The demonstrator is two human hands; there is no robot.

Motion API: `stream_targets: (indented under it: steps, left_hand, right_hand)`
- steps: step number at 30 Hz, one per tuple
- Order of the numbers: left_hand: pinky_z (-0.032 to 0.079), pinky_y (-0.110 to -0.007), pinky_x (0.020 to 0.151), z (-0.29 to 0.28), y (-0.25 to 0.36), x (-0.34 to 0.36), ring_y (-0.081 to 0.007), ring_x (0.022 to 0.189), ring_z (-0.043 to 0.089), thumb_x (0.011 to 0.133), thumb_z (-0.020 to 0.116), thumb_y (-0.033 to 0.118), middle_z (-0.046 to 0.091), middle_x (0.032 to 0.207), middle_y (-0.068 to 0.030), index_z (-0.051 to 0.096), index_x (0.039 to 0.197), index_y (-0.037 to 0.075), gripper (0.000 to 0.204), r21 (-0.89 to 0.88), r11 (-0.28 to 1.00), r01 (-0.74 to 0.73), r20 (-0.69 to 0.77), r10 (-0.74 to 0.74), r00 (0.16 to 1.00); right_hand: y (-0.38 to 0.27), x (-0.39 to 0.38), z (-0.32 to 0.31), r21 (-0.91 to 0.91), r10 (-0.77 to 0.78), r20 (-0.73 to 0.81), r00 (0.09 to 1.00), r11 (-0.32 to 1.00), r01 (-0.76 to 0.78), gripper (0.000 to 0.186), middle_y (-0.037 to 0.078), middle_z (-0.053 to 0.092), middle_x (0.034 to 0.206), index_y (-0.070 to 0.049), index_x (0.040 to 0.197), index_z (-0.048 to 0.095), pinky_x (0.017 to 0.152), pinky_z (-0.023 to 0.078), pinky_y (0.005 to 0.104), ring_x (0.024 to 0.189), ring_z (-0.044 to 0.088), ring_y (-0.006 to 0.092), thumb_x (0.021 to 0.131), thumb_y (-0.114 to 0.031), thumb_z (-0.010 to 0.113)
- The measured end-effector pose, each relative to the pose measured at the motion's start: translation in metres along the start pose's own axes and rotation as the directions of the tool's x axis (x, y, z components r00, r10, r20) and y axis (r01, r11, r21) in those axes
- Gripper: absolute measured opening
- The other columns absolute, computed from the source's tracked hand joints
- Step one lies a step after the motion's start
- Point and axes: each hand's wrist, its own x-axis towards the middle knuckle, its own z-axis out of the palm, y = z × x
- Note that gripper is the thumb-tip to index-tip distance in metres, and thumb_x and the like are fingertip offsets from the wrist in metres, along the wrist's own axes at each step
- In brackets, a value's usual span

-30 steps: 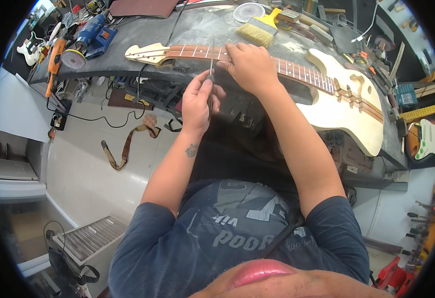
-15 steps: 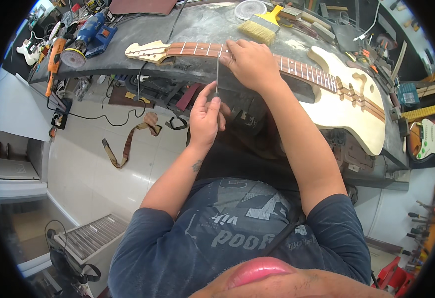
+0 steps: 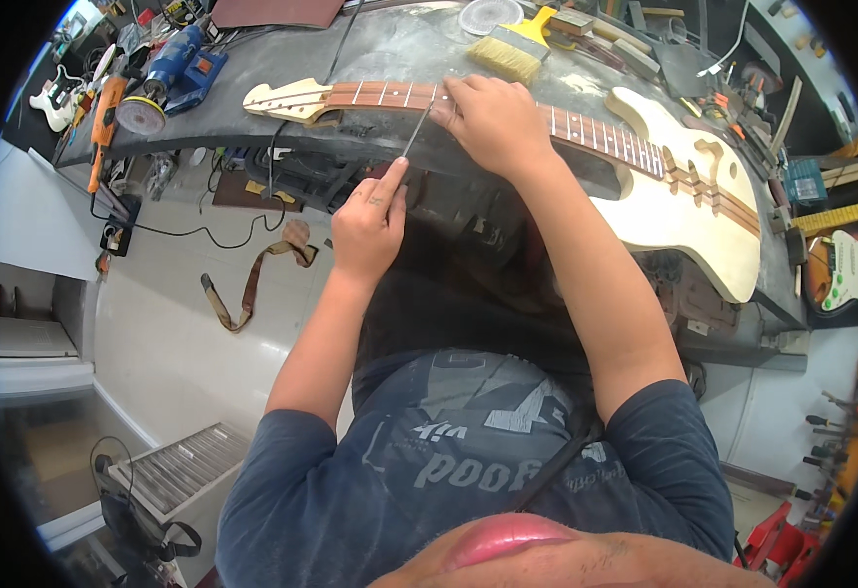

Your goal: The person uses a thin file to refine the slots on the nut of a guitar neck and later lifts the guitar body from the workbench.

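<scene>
- Along the near side of the electric guitar (image 3: 635, 214), a slim file-like metal tool (image 3: 417, 132) is held slanted, its tip at the fretboard (image 3: 370, 94) edge; the guitar is laid face up on the desk (image 3: 282, 59).
- Below the guitar's fretboard, the tool's rear end is clamped in the left hand's (image 3: 368, 230) grip.
- Over the guitar's fretboard, the right hand (image 3: 497, 122) is laid; whether its grip is closed on wood or tool tip cannot be told.
- Should the tip slip, the guitar could be scratched or the right hand nicked; uneven pressure would be the likely cause.
- Because the guitar's body (image 3: 684, 235) appears to overhang the desk, it could be rocked by a hard push.
- Across the guitar's pale, curved, bare-wood body, darker brown stripes (image 3: 737, 218) are shown; the reddish-brown fretboard is barred by thin, bright frets (image 3: 383, 94).
- Beyond the guitar's fretboard, a flat brush (image 3: 507, 59) with coarse, straw-coloured bristles is placed.
</scene>
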Motion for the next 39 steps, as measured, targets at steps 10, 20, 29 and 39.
stream_targets:
  steps: [10, 20, 29, 39]
  left_hand:
    - [0.058, -0.042, 0.068, -0.003, 0.005, -0.013, -0.0303, 0.074, 0.070, 0.097, 0.078, 0.005, 0.073, 0.090, -0.0116, 0.076, 0.141, 0.012, 0.045, -0.038, 0.999, 0.016, -0.014, -0.016, 1.000]
    - [0.061, -0.043, 0.081, 0.008, 0.015, 0.017, -0.0382, 0.091, 0.077, 0.099, 0.077, 0.001, 0.080, 0.106, -0.0203, 0.073, 0.142, 0.006, 0.044, -0.136, 0.985, 0.106, 0.017, -0.105, 0.994]
    - [0.062, -0.042, 0.087, -0.001, 0.016, -0.009, -0.0387, 0.103, 0.080, 0.099, 0.078, 0.002, 0.082, 0.116, -0.0206, 0.075, 0.140, 0.005, 0.042, -0.130, 0.982, 0.137, 0.035, -0.133, 0.990]
    - [0.055, -0.031, 0.062, 0.030, 0.026, 0.029, -0.0177, 0.064, 0.069, 0.112, 0.061, 0.010, 0.079, 0.097, -0.0179, 0.064, 0.148, 0.002, 0.037, -0.742, 0.514, 0.430, 0.204, -0.438, 0.875]
  right_hand:
    - [0.002, -0.002, 0.004, -0.007, -0.017, -0.012, 1.000, 1.000, 0.017, 0.039, 0.008, 0.078, 0.109, -0.010, 0.121, 0.074, 0.093, 0.054, 0.0493, 0.108, 0.074, 0.0320, 0.105, -0.046, 0.070]
    - [0.000, -0.001, 0.000, -0.011, -0.002, 0.006, 1.000, 1.000, 0.002, 0.041, 0.009, 0.078, 0.112, -0.010, 0.125, 0.074, 0.095, 0.054, 0.0494, 0.111, 0.073, 0.0326, 0.105, -0.046, 0.070]
    - [0.003, -0.001, 0.001, -0.025, -0.010, 0.018, 1.000, 1.000, 0.010, 0.041, 0.009, 0.077, 0.112, -0.010, 0.127, 0.074, 0.095, 0.054, 0.0493, 0.110, 0.073, 0.0325, 0.105, -0.045, 0.070]
    - [0.004, -0.001, 0.002, 0.000, -0.025, -0.010, 1.000, 1.000, 0.025, 0.040, 0.009, 0.078, 0.112, -0.010, 0.126, 0.074, 0.094, 0.054, 0.0493, 0.109, 0.074, 0.0321, 0.105, -0.044, 0.070]
